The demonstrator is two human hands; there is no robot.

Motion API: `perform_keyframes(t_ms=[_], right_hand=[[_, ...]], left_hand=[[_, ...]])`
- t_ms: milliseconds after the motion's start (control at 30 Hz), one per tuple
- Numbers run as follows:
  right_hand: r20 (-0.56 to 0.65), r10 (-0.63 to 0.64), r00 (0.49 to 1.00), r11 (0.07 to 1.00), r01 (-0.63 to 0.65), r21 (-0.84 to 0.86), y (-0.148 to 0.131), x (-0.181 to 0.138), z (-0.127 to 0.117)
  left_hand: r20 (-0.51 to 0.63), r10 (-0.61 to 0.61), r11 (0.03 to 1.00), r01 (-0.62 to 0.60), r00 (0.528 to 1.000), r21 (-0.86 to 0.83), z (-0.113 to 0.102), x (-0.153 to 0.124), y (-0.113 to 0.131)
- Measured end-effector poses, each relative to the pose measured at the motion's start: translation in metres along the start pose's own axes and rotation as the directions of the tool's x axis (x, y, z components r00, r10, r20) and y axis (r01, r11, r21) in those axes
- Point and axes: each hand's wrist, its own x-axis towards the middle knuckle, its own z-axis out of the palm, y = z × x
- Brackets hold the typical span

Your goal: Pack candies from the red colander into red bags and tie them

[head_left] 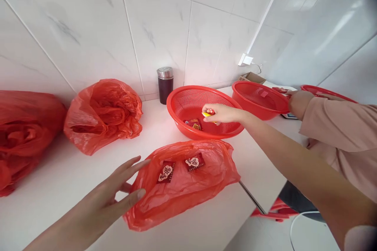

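An open red plastic bag lies on the table in front of me, with two dark red printed packets inside it. At its left rim is my left hand, fingers spread and thumb near the plastic; whether it touches the bag I cannot tell. My right hand is over the red plastic basket, fingers closed on small red and yellow wrapped packets. Under it, at the bottom of that basket, lie a few more small packets.
Two bunched red plastic bags stand at the left. A dark tumbler with a silver lid is against the tiled wall. Another red basket sits to the right, beside a co-worker's arm. The table edge runs below.
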Motion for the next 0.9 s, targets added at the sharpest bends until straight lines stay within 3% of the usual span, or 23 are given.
perform_keyframes(t_ms=[133,267,367,433,633,733,833,900], right_hand=[[0.006,-0.236,0.972,0.902,0.216,0.374,-0.049,-0.041,0.01],[0.194,-0.313,0.93,0.857,0.189,0.479,-0.085,-0.065,0.05],[0.22,-0.262,0.94,0.899,0.154,0.411,-0.087,-0.062,0.081],[0.212,-0.23,0.95,0.884,0.113,0.454,-0.081,-0.055,0.093],[0.261,-0.204,0.944,0.747,-0.022,0.664,-0.063,-0.047,0.096],[0.26,-0.156,0.953,0.817,-0.023,0.577,-0.059,-0.049,0.098],[0.099,-0.121,0.988,0.946,0.085,0.312,-0.054,-0.052,0.103],[0.047,-0.149,0.988,0.974,0.139,0.18,-0.053,-0.055,0.104]], left_hand=[[0.141,0.109,0.993,-0.1,0.984,-0.069,0.005,0.0,0.015],[0.16,0.121,0.98,-0.092,0.98,-0.178,0.008,0.0,0.032],[0.136,0.103,0.97,-0.069,0.985,-0.232,0.007,-0.001,0.036],[0.105,0.087,0.976,-0.064,0.991,-0.207,0.006,-0.003,0.036],[0.125,0.09,0.975,-0.061,0.988,-0.215,0.005,-0.006,0.044],[0.127,0.079,0.975,-0.05,0.989,-0.217,0.006,-0.006,0.046],[0.086,0.074,0.977,-0.056,0.994,-0.205,0.006,-0.004,0.04],[0.06,0.078,0.974,-0.063,0.995,-0.218,0.007,-0.003,0.034]])
